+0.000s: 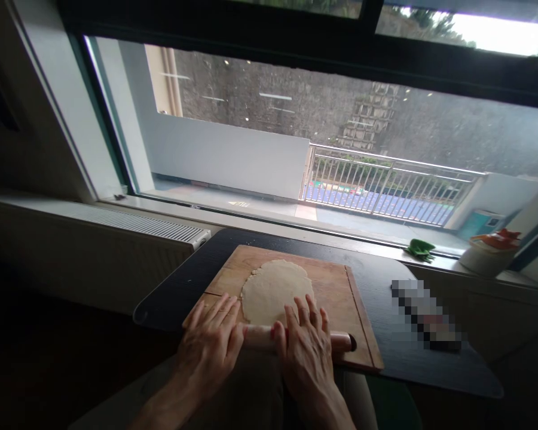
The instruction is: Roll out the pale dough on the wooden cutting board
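Observation:
A thin, roughly round sheet of dough with an uneven edge lies on a wooden board. Across the board's near side is a wooden rolling pin, its right end dark-tipped. My left hand rests palm down over the pin's left part, fingers stretched forward, hiding that end. Over the right part lies my right hand, also flat, fingers spread and pointing toward the dough. Both thumbs lie near the pin's middle. The pin sits at the dough's near edge, which is partly covered by my right fingers.
The board stands on a dark table with rounded corners. A pixelated object lies to the right. Beyond are a radiator, a window sill with a green item, a pale pot, and a large window.

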The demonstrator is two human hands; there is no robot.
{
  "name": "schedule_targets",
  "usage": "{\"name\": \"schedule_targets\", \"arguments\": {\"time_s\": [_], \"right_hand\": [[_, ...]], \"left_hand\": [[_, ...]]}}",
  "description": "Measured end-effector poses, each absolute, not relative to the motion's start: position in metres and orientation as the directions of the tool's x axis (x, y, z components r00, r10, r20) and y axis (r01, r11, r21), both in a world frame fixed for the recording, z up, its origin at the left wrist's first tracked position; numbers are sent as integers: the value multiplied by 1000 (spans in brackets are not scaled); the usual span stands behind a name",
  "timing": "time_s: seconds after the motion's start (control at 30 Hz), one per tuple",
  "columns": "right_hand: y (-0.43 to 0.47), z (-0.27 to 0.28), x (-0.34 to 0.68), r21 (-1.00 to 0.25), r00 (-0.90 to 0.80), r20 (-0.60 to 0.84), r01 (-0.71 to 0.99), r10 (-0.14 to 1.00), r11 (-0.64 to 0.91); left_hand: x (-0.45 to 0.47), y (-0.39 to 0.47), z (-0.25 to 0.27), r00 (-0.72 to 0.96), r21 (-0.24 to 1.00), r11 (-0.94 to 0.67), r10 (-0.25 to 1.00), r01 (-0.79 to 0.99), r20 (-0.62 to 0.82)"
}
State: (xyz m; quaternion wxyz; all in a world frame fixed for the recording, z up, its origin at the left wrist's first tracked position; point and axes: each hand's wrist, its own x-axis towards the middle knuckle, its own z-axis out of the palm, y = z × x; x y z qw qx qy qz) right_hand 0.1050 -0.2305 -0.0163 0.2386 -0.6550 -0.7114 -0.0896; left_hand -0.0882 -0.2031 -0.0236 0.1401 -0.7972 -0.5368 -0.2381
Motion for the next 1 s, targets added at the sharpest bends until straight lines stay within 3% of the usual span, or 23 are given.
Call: {"name": "schedule_targets", "arguments": {"time_s": [0.2, 0.53, 0.7, 1.0], "right_hand": [[-199, -7, 105, -200, 6, 498, 974, 867, 109], [-105, 8, 112, -299, 38, 384, 951, 923, 85], [-113, 6, 112, -301, 38, 379, 950, 925, 84], [-144, -1, 105, -247, 42, 512, 964, 858, 100]], "left_hand": [[-81, -180, -14, 268, 53, -356, 786, 933, 557], [-73, -95, -1, 136, 192, -214, 925, 958, 354], [-75, -104, -6, 138, 201, -232, 908, 952, 396], [-79, -136, -12, 194, 162, -303, 858, 939, 475]]}}
